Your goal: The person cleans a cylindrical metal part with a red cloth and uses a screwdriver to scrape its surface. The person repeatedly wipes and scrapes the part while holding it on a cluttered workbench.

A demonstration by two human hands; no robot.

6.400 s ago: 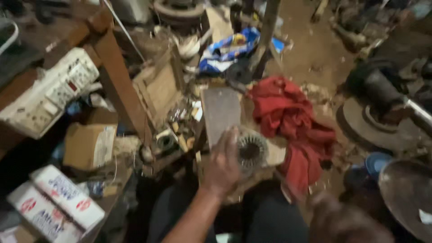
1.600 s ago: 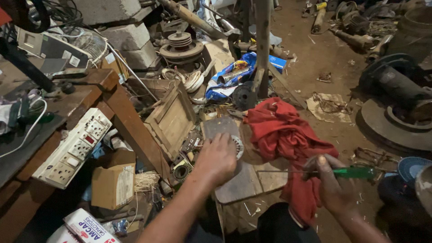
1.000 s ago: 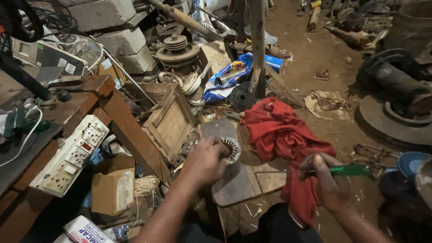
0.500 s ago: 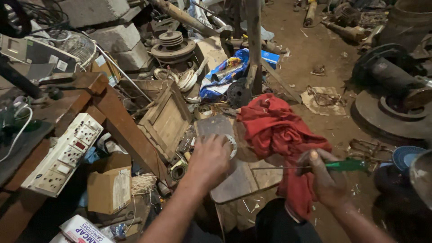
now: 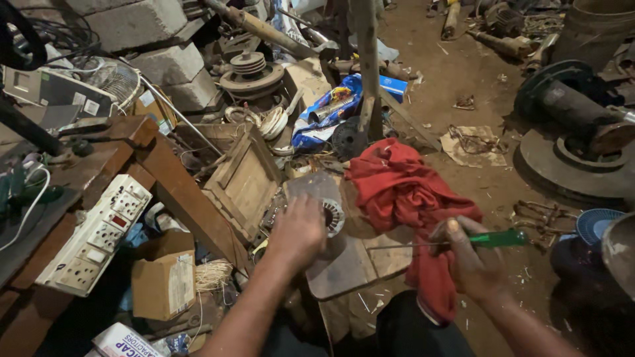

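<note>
A plain brown cardboard box (image 5: 162, 285) with a pale label on its side sat at lower left; below it, at the bottom edge, lay a white carton with red and blue print (image 5: 126, 341); a crumpled blue and white printed plastic bag (image 5: 324, 119) lay at upper centre beside a flat blue box (image 5: 394, 86); a white multi-socket switch board (image 5: 96, 241) leaned against the wooden bench (image 5: 99, 172) at left.

The left hand (image 5: 297, 231) reached forward at centre, its fingers curled round a small round grey metal motor part with a slotted white core (image 5: 329, 215), pressing it onto a grey flat board (image 5: 347, 264); the right hand (image 5: 473, 261) at lower right was clenched on a green-handled screwdriver (image 5: 493, 239), whose thin shaft ran left toward the motor part, though whether the tip touched it could not be told.

A rumpled red cloth (image 5: 403, 198) lay just right of the part; the dirt floor (image 5: 476, 73) was crowded with a wooden frame (image 5: 245, 182), grey concrete blocks (image 5: 145, 26) and rusty iron wheels (image 5: 575, 152).
</note>
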